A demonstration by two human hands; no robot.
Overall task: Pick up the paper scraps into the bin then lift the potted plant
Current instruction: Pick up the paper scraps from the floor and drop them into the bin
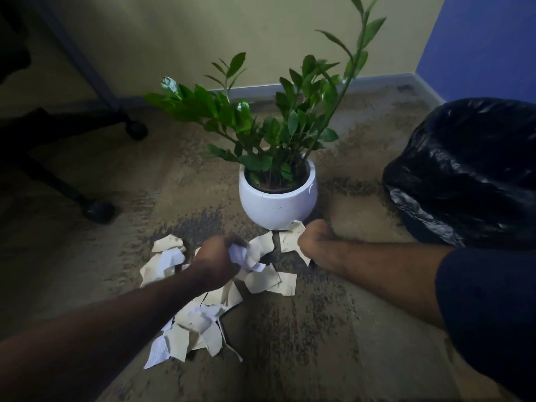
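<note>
The left hand [216, 261] has its fingers curled tight around a crumpled white wad of paper [242, 255]. The right hand [314, 242] is knuckled down on a cream scrap; whether its fingers grip it cannot be told. Torn paper scraps [200, 320], cream and lined white, lie scattered on the speckled carpet [304, 343] before both hands. Just behind them stands the potted plant [277, 195], glossy green leaves in a round white pot. The bin [470, 169], lined with black plastic, sits to the right.

Nothing readable here: faint lines on one white paper scrap [156, 351] at six o'clock are too blurred.
</note>
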